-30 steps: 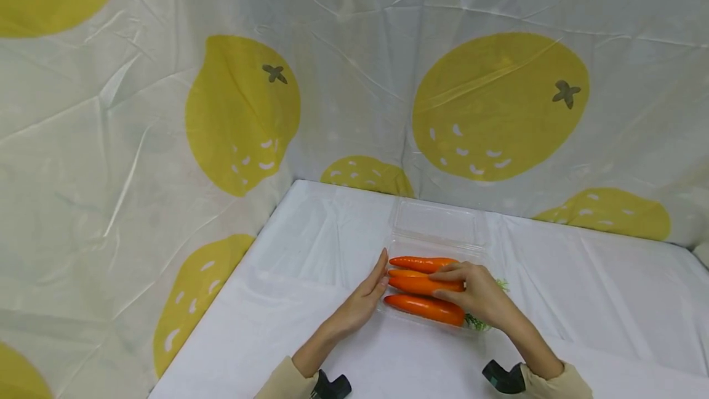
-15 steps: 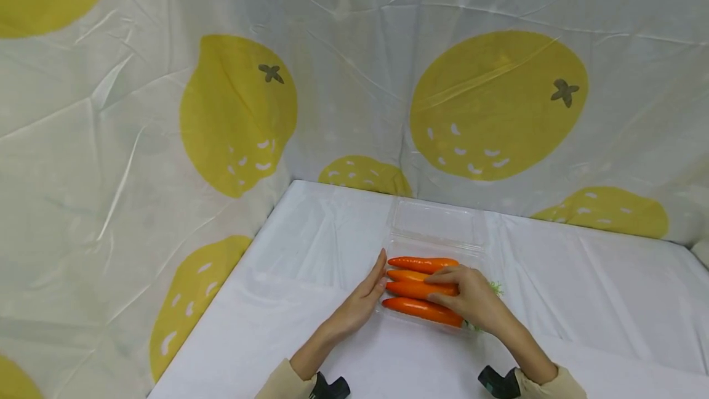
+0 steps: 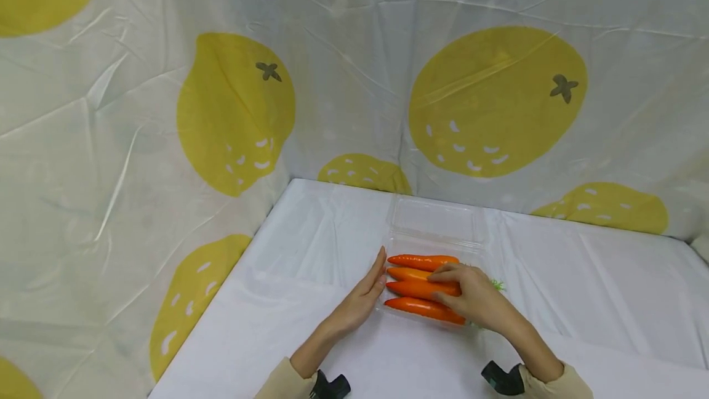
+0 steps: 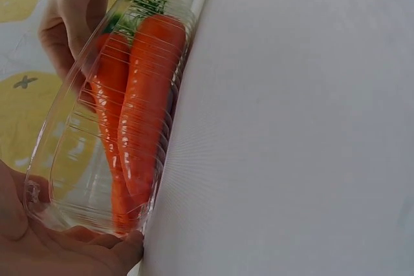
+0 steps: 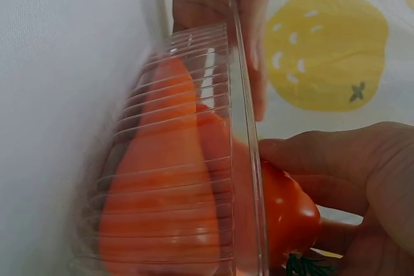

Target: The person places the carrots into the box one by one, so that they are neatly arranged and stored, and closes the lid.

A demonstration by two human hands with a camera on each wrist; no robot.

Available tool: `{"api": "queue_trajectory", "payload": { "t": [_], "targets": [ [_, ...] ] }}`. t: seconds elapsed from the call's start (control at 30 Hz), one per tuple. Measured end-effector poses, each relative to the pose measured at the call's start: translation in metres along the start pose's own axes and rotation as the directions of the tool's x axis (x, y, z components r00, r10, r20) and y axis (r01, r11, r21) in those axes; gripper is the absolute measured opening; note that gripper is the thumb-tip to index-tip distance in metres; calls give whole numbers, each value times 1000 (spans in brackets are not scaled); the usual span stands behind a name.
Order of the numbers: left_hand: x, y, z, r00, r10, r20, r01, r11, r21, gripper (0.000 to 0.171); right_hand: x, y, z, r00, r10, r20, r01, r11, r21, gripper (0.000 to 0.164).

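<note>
Several orange carrots lie side by side in a clear plastic clamshell container [image 3: 407,246], which sits on the white-covered table. My right hand [image 3: 480,300] pinches the carrot [image 3: 415,289] second from the front near its thick, leafy end, with thumb and fingers on either side. My left hand [image 3: 357,310] presses against the container's left end, its fingers straight. In the left wrist view, the front carrot [image 4: 150,95] shows through the ribbed wall. In the right wrist view, the held carrot [image 5: 288,211] rises above the rim. My right hand hides most of the green tops.
The container's clear lid [image 3: 434,219] lies folded back toward the wall. A curtain [image 3: 354,91] printed with yellow lemons hangs behind and at the left of the table [image 3: 581,288]. Green leaves [image 3: 498,285] stick out at the container's right.
My right hand has shifted slightly left and back right with the carrot. The carrot behind it shows more, and the front carrot's green top is now mostly hidden. The left hand stays against the container.
</note>
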State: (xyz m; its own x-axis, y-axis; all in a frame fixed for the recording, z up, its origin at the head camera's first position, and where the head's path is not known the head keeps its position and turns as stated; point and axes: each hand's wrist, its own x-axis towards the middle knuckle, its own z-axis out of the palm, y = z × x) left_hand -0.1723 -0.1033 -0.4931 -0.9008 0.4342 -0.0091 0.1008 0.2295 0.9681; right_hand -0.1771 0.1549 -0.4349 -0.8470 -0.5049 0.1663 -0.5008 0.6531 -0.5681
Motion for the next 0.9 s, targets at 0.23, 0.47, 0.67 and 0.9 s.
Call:
{"api": "queue_trajectory", "payload": {
  "t": [0.23,0.47,0.67,0.9],
  "targets": [
    [1,0,0,1000,2,5,-2,1000,-4,62,0,0,6,999,-26,-25,25,999,-31,26],
    [0,0,0,1000,4,8,-4,1000,-10,62,1,0,10,998,-37,-44,35,998,-60,27],
    [0,0,-1,1000,2,3,-2,1000,-5,62,1,-2,4,997,-22,-80,21,1000,-9,25],
    [0,1,-2,1000,2,9,-2,1000,-14,62,-9,2,-23,985,21,-173,-15,999,37,25]
  ]
}}
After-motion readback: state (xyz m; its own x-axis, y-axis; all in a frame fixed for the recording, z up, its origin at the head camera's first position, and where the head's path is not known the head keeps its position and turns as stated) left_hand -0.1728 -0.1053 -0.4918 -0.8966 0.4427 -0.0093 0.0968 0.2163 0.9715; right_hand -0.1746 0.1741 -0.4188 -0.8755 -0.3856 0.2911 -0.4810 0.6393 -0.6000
